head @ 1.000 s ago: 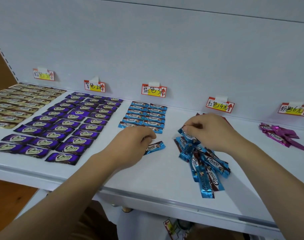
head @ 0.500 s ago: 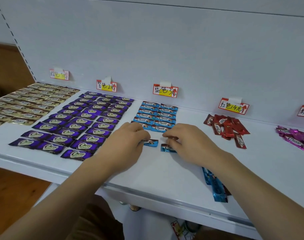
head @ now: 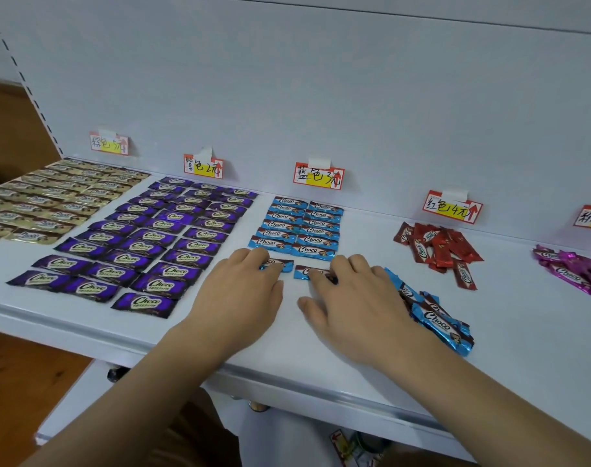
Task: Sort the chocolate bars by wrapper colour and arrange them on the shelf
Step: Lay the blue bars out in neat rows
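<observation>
On the white shelf (head: 321, 358), both hands lie palm-down at the near end of the blue section. The left hand (head: 240, 294) rests its fingertips on one blue chocolate bar (head: 282, 264), and the right hand (head: 351, 298) presses its fingertips on a second blue bar (head: 304, 272) just beside it; neither bar is lifted or clenched, only pinned flat under spread fingers. The two bars sit side by side, directly in front of the tidy two-column block of blue bars (head: 300, 227) below the blue price tag (head: 318, 175). A loose heap of blue bars (head: 435, 318) lies just to the right of the right hand (partly hidden by its wrist). To the left lie rows of purple bars (head: 152, 241) and gold bars (head: 51, 200); to the right, a red pile (head: 435, 247) and a pink pile (head: 573, 267).
</observation>
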{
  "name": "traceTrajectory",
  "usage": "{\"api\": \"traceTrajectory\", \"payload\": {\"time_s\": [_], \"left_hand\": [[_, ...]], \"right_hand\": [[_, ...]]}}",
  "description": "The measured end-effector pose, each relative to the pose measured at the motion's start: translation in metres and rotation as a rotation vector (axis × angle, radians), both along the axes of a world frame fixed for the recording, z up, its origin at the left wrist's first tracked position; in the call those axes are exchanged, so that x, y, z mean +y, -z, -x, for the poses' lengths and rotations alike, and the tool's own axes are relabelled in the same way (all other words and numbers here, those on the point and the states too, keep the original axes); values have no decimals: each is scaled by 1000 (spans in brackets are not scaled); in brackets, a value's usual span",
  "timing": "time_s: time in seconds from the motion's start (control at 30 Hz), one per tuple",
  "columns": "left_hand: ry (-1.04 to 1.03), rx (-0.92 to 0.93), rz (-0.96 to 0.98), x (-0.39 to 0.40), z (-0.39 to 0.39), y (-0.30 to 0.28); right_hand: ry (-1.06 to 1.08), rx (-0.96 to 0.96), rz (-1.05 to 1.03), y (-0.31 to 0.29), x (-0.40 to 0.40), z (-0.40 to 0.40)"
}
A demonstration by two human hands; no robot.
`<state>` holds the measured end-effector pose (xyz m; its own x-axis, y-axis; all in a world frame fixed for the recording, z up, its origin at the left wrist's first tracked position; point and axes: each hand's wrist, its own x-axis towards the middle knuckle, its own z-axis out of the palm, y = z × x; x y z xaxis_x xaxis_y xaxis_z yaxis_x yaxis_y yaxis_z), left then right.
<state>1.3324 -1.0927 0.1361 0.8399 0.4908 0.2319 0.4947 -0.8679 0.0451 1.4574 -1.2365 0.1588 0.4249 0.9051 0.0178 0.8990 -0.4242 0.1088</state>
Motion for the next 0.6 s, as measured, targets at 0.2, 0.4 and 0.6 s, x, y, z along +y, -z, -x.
{"api": "traceTrajectory", "payload": {"time_s": [0.2,0.4,0.6], "left_hand": [[-25,10,18,8,-2,6],[-37,-14,35,8,0,7],[-52,-22,59,7,-1,7]], "right_hand": [[37,-11,-18,4,18,6],[34,-3,-23,6,21,6],[32,-9,-24,8,22,5]]}}
